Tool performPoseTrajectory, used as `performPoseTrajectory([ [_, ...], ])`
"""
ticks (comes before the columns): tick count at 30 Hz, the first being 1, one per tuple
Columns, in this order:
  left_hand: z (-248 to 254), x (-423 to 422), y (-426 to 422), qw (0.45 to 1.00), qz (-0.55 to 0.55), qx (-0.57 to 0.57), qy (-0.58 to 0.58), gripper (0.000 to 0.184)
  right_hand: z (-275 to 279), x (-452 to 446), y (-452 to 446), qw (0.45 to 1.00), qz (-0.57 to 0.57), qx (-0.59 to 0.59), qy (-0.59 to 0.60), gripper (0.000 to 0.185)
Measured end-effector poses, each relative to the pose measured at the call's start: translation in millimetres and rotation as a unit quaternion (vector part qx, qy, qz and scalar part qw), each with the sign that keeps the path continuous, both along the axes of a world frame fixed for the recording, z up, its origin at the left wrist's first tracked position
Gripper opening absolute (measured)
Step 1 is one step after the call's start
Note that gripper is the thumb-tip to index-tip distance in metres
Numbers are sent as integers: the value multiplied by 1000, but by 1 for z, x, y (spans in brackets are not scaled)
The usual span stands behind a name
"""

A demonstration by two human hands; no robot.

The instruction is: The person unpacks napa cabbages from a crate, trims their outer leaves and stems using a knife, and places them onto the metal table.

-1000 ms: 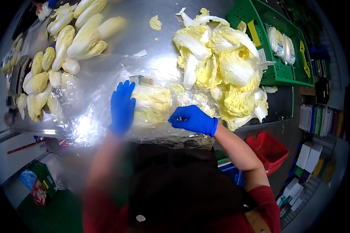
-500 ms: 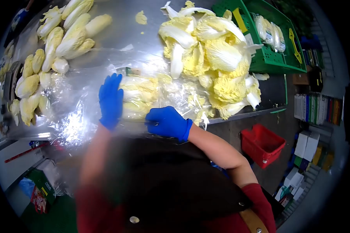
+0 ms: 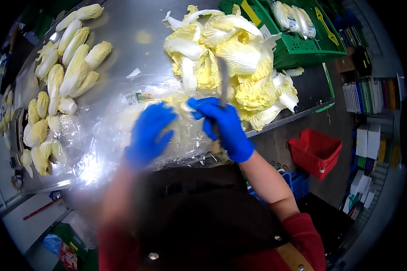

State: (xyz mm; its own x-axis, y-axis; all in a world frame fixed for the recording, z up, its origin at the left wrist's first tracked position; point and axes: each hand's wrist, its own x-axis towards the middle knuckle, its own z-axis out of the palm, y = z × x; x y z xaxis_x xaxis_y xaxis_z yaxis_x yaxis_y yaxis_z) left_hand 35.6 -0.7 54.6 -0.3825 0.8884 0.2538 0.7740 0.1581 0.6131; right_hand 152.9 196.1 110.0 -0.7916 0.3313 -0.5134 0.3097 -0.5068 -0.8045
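My right hand (image 3: 226, 128), in a blue glove, is closed around a knife (image 3: 224, 83). Its dark curved blade points away from me, and a light brown handle end shows below the fist. Beside it, my left hand (image 3: 151, 131), also gloved in blue and smeared by motion, has its fingers apart over clear plastic film (image 3: 117, 119). Under the film lie pale Chinese cabbage pieces (image 3: 174, 101), partly covered by my hands. A small printed label (image 3: 139, 97) shows at their far end. Whether my left hand touches the film I cannot tell.
Several trimmed Chinese cabbages (image 3: 79, 72) lie at the left of the metal table (image 3: 126, 36). A heap of loose leaves (image 3: 235, 58) is at the right. Behind it stands a green crate (image 3: 298, 45) with wrapped packs. A red basket (image 3: 315, 151) sits on the floor.
My right hand has moved up and right from the front edge of the film, and the knife now shows in it. My left hand has shifted right. The whole view has turned slightly.
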Motion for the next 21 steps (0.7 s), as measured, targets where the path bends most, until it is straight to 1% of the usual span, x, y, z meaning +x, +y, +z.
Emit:
performPoseTrajectory([
  [1,11,3,17,997,-65,-30,-14,44,-20,-4,-4,998,24,-47,44,22],
  [2,19,6,33,989,-129,-61,-29,44,-40,-12,-10,996,9,-71,61,23],
  [3,11,7,45,987,-149,-27,-49,33,-55,-19,-11,999,-4,-51,20,24],
  [4,-3,5,47,984,-168,-56,10,34,-70,-23,-10,999,-17,-30,-23,25],
  [6,-27,-1,51,963,-205,-113,131,40,-115,-24,-8,995,9,84,-57,26],
  [7,-30,-2,54,960,-233,-71,138,52,-127,-24,-7,987,20,140,-75,26],
  [10,-22,-10,60,908,-312,-260,102,50,-147,-27,-9,987,-4,133,-90,25],
  [11,-48,-10,52,946,-289,-90,117,51,-151,-29,-8,989,-11,116,-88,25],
  [14,-31,-11,51,956,-269,-62,97,49,-153,-31,-6,983,6,143,-112,25],
  [15,-31,-15,52,956,-269,-23,118,50,-156,-31,-7,983,4,148,-109,24],
  [18,-10,-16,41,957,-261,-59,115,50,-159,-33,-7,982,-4,144,-125,24],
  [19,-1,-18,36,942,-285,-102,144,51,-161,-34,-7,985,-31,123,-113,25],
  [20,9,-22,28,946,-274,-114,128,49,-161,-34,-6,986,-32,118,-114,26],
  [21,6,-30,14,957,-251,-82,124,47,-162,-34,-4,987,-33,111,-114,26],
])
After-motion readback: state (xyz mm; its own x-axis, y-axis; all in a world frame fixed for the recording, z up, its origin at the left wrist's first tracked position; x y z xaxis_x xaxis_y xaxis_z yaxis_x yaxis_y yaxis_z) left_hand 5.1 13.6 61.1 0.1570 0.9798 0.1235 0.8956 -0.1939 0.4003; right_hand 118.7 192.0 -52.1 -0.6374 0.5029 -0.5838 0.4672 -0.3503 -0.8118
